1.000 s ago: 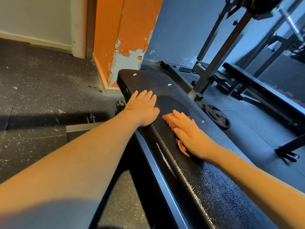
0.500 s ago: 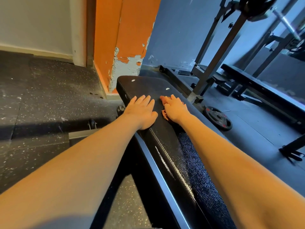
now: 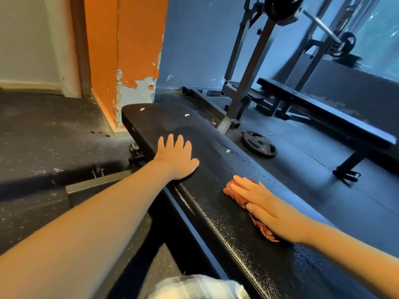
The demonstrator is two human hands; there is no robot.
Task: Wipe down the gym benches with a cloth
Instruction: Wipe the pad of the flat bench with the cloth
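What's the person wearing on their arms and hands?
Nothing visible. The left forearm and right forearm are bare to the frame edge, no sleeves. The left hand and right hand have no gloves, and no watch, bracelet or ring shows.

The bench [image 3: 216, 156] is a long pad of black, pebbled vinyl with a rounded far end. A few white specks dot it, and its near stretch glistens. The cloth [image 3: 234, 194], reddish-pink and crumpled, lies on the pad's right half. It is flattened under the right hand [image 3: 266, 205], with its edges showing along the hand's left side. A second black bench [image 3: 323, 113] stands well apart to the right.
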